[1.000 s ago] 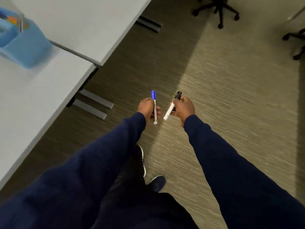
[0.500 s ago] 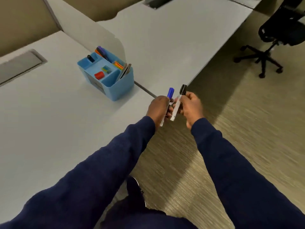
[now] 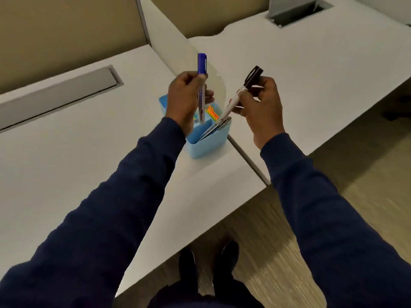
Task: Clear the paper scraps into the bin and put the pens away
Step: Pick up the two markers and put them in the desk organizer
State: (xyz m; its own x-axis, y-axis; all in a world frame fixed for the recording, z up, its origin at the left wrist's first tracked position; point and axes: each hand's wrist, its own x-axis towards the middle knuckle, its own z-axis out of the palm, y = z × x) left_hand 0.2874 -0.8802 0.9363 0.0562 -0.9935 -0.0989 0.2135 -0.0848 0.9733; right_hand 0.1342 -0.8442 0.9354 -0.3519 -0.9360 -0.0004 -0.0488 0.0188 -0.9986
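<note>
At six o'clock, two dark shoes (image 3: pixel 230 255) stand on the floor (image 3: pixel 367 196) beside the white desk (image 3: pixel 66 163). Both dark blue sleeves (image 3: pixel 124 207) reach towards twelve o'clock over the desk corner, where a blue box (image 3: pixel 208 145) stands. At eleven o'clock of the box, the left hand (image 3: pixel 183 101) curls its fingers round a blue pen (image 3: pixel 202 85), upright, cap up, its lower tip over the box's open top. At two o'clock of the box, the right hand (image 3: pixel 261 110) pinches a black pen (image 3: pixel 241 94) between thumb and fingertips. It tilts, cap towards one o'clock, its lower end at the box's far rim; whether it touches I cannot tell. A grey flap (image 3: pixel 60 94) lies at ten o'clock.
</note>
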